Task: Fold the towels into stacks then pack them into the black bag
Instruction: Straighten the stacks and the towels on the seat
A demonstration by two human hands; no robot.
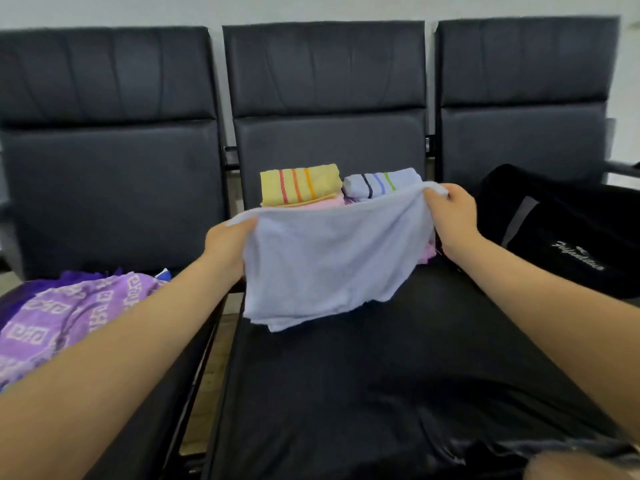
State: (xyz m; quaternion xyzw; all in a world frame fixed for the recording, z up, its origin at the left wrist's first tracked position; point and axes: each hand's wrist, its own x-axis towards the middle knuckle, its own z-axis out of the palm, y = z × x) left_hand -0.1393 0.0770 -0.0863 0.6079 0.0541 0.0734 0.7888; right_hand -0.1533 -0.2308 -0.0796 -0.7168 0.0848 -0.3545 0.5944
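Two hands hold a pale blue towel (329,258) up over the middle seat (363,375): left hand (227,244) and right hand (450,216) each pinch a top corner. Behind it, two folded stacks: yellow striped towel (299,183), white striped towel (382,183). Black bag (568,233) sits on the right seat; purple patterned towel (69,313) on the left.

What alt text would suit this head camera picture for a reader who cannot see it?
Two bare hands, left hand and right hand, hold a pale blue towel up by its top corners over a black seat. Behind it lie folded towel stacks; a black bag sits to the right.
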